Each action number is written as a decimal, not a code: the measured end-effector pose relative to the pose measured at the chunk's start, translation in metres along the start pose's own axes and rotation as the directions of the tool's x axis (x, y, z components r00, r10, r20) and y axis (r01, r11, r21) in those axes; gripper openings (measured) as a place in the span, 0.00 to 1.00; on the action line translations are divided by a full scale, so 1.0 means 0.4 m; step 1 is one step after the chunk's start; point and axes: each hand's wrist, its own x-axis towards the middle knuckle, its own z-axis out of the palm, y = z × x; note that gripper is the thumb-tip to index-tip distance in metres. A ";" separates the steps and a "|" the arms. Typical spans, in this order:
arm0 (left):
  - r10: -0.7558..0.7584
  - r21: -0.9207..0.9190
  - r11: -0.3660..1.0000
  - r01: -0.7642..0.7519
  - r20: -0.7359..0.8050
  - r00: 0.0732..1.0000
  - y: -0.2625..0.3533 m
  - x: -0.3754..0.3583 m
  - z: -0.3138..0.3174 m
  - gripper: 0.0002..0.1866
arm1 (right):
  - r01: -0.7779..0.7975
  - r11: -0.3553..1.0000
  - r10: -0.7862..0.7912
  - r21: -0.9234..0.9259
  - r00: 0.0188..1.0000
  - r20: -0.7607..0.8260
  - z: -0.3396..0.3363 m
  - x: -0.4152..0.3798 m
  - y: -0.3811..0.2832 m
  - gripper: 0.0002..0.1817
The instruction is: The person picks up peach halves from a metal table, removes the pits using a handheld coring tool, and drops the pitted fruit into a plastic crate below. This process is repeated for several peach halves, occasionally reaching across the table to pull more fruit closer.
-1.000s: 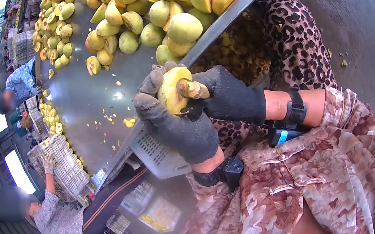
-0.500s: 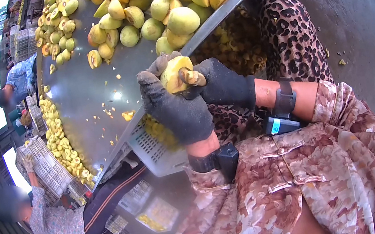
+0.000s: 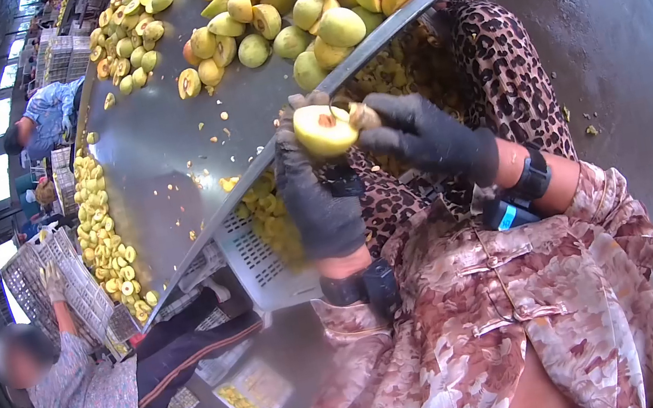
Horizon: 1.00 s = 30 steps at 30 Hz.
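Note:
My left hand [image 3: 315, 197], in a dark glove, is closed round a halved yellow fruit [image 3: 324, 131] with its cut face and brown centre showing. My right hand [image 3: 433, 137], gloved too, pinches a small tool with a brownish end [image 3: 363, 116] at the fruit's right edge; the rest of the tool is hidden. Both hands are just off the edge of the metal table [image 3: 158, 138]. Halved fruits [image 3: 339, 27] are heaped on the table beyond them.
Below the table edge stands a white crate [image 3: 253, 260] with yellow pieces. Peeled halves [image 3: 102, 226] line the table's far side. A co-worker in a patterned shirt [image 3: 84, 387] handles a crate [image 3: 63, 268]; another in blue [image 3: 53, 117] is farther back.
The tool has moved from over the fruit's centre to its right edge, and my right hand has shifted right. More of the cut face shows. The camera view has shifted a little.

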 end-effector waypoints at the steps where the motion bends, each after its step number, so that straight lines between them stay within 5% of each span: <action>1: 0.000 -0.025 1.000 0.000 0.006 1.000 -0.007 0.002 0.005 0.28 | -0.020 1.000 0.020 -0.011 0.999 0.038 0.008 -0.013 0.007 0.13; 2: -0.020 -0.016 1.000 0.022 0.089 0.996 -0.018 0.010 -0.010 0.32 | 0.058 0.998 -0.059 -0.025 0.998 -0.014 0.022 -0.022 0.014 0.14; 5: -0.018 -0.056 0.998 0.023 0.089 0.996 -0.041 0.020 -0.043 0.34 | -0.072 0.996 0.076 -0.057 0.994 0.073 -0.006 -0.017 -0.012 0.15; 6: -0.147 -0.176 0.973 0.152 0.040 0.988 -0.038 0.024 -0.052 0.36 | -0.028 0.989 0.039 -0.143 0.996 0.079 -0.006 -0.015 -0.006 0.15; 9: -0.135 -0.098 0.985 0.141 0.062 0.989 -0.030 0.018 -0.058 0.37 | 0.037 0.953 -0.001 -0.300 0.993 0.119 -0.006 -0.031 -0.017 0.14; 18: -0.190 0.067 0.979 0.194 -0.054 0.980 -0.018 -0.005 -0.024 0.31 | 0.126 0.922 -0.066 -0.365 0.983 0.172 -0.020 -0.035 -0.035 0.14; 30: -0.188 0.112 0.976 0.189 -0.017 0.982 -0.037 -0.029 -0.052 0.28 | 0.179 0.740 0.096 -0.648 0.926 0.365 -0.051 -0.014 -0.068 0.18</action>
